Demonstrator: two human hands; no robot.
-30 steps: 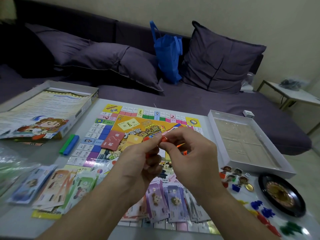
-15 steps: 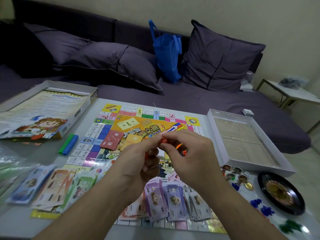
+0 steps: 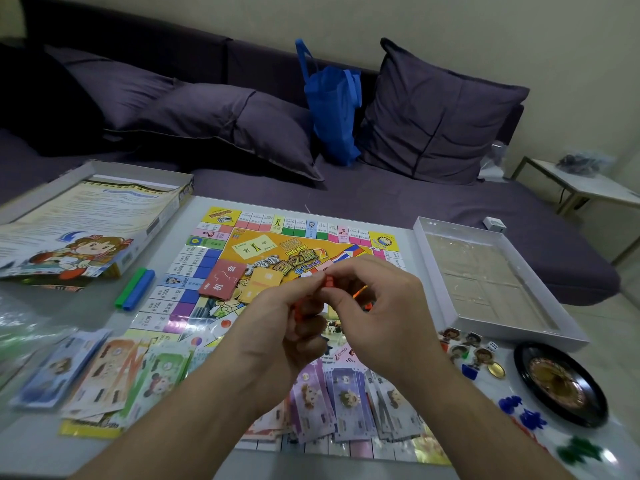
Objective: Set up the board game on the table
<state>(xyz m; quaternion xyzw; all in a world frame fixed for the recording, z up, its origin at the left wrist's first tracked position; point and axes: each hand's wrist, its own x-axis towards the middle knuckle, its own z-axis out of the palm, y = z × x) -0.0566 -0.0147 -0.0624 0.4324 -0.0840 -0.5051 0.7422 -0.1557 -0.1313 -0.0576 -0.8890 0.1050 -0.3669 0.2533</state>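
The colourful game board (image 3: 298, 237) lies flat in the middle of the table. Above its centre my left hand (image 3: 284, 323) and my right hand (image 3: 377, 310) meet, both pinching small orange plastic pieces (image 3: 328, 280); more orange shows inside my left palm. A red card stack (image 3: 221, 278) and an orange card stack (image 3: 265, 280) sit on the board. Purple banknotes (image 3: 343, 403) are fanned along the near edge, partly hidden by my forearms. Blue, orange and green banknotes (image 3: 104, 372) lie at the near left.
The box lid (image 3: 86, 223) with rule sheet is at the left, green and blue sticks (image 3: 135, 289) beside it. The white box tray (image 3: 485, 282) stands right. Pawns and a die (image 3: 467, 348), a roulette wheel (image 3: 561, 382), blue tokens (image 3: 519, 410) lie near right. A sofa is behind.
My hands have stayed together over the board, shifting only slightly while working the orange pieces. Nothing on the table has moved.
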